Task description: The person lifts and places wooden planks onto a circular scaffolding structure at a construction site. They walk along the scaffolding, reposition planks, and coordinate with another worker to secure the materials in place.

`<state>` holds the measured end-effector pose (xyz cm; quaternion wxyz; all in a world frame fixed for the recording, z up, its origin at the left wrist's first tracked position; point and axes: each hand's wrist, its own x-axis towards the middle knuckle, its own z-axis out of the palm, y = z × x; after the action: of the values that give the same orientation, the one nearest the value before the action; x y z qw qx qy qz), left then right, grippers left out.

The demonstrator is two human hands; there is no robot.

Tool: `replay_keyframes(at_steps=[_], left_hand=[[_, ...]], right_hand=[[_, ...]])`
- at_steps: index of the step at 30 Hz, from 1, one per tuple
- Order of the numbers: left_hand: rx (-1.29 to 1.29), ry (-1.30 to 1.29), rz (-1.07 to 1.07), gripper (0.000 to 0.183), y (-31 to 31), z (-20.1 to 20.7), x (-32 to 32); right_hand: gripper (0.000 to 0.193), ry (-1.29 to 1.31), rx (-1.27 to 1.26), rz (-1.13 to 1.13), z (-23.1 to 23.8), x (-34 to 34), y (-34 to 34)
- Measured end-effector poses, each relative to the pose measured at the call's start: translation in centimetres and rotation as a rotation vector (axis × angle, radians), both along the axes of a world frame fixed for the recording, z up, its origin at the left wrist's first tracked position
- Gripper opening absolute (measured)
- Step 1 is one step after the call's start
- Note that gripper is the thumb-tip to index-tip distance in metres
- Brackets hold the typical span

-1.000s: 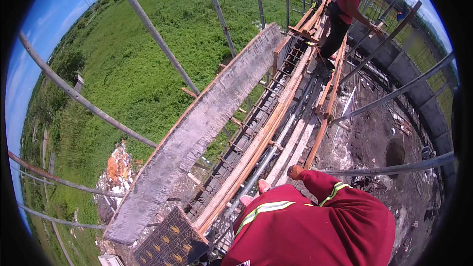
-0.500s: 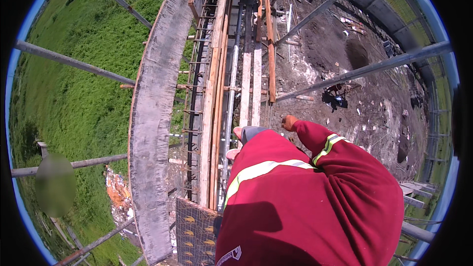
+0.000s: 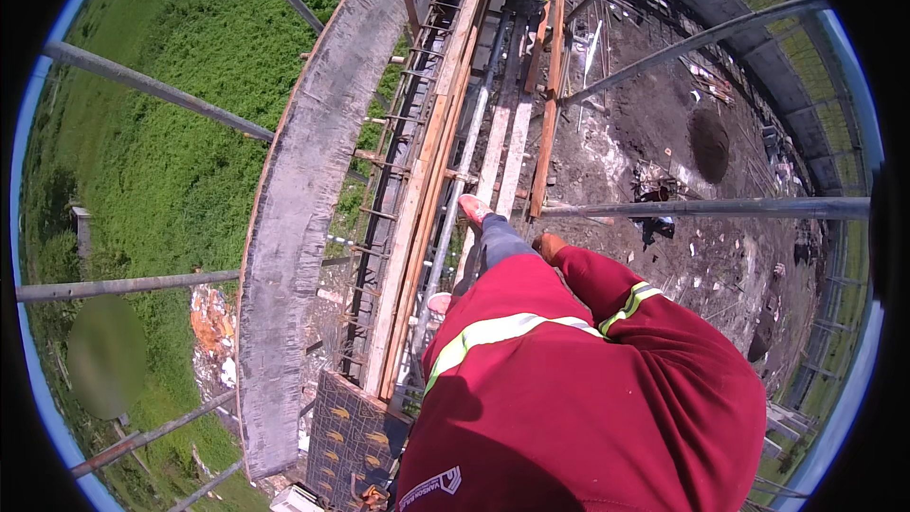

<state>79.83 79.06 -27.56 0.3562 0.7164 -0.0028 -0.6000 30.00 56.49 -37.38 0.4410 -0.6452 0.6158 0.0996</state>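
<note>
My right hand (image 3: 548,246), dark orange-brown, hangs at the end of my red sleeve (image 3: 597,284) with its reflective band. It is beside my leg, close to the near end of an upright-edged brown board (image 3: 545,156). Its fingers are too small and shaded to tell whether they grip anything. My left hand does not show; the red jacket (image 3: 588,398) fills the lower middle. One reddish shoe (image 3: 472,209) is forward on narrow grey planks (image 3: 515,147); the other shoe (image 3: 439,302) is farther back by a metal pipe (image 3: 445,237).
Left of me run timber boards (image 3: 417,199), a rebar cage (image 3: 379,213) and a long curved grey panel (image 3: 284,190). A patterned panel (image 3: 346,427) stands lower left. Scaffold tubes (image 3: 711,209) cross on both sides. Grass (image 3: 190,171) and muddy ground (image 3: 654,152) lie far below.
One foot has moved forward along the planks. My right hand has shifted slightly left and down in the picture. The view has turned, tilting the boards and scaffold tubes.
</note>
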Motion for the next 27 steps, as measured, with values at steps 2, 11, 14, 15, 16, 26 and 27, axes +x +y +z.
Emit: replay_keyframes(at_steps=[2,11,14,15,16,26,27], left_hand=[[0.013,-0.016,0.087,0.053,0.4,1.4,-2.6],[-0.065,0.189,0.59,0.055,-4.7,6.8,-25.5],[-0.119,0.253,0.731,0.056,-7.4,8.2,-29.7],[-0.135,0.262,0.768,0.056,-8.0,8.7,-30.5],[-0.148,0.27,0.803,0.056,-8.4,9.2,-31.1],[-0.215,0.241,0.99,0.059,-10.1,10.0,-34.4],[-0.205,0.248,1.046,0.059,-10.0,9.6,-34.8]], right_hand=[[0.026,0.028,-0.015,-0.018,-0.1,-0.9,-3.2],[0.017,-0.182,0.402,-0.241,-3.1,-5.8,-22.1],[0.014,-0.233,0.291,0.077,-4.7,-5.6,-28.9],[0.012,-0.133,0.274,0.061,-5.3,-4.9,-31.2],[0.01,-0.137,0.31,0.022,-6.1,-3.6,-33.4],[0.024,-0.434,0.342,0.387,-7.4,18.9,-36.2],[0.023,-0.491,0.302,0.419,-6.5,21.0,-33.6]])
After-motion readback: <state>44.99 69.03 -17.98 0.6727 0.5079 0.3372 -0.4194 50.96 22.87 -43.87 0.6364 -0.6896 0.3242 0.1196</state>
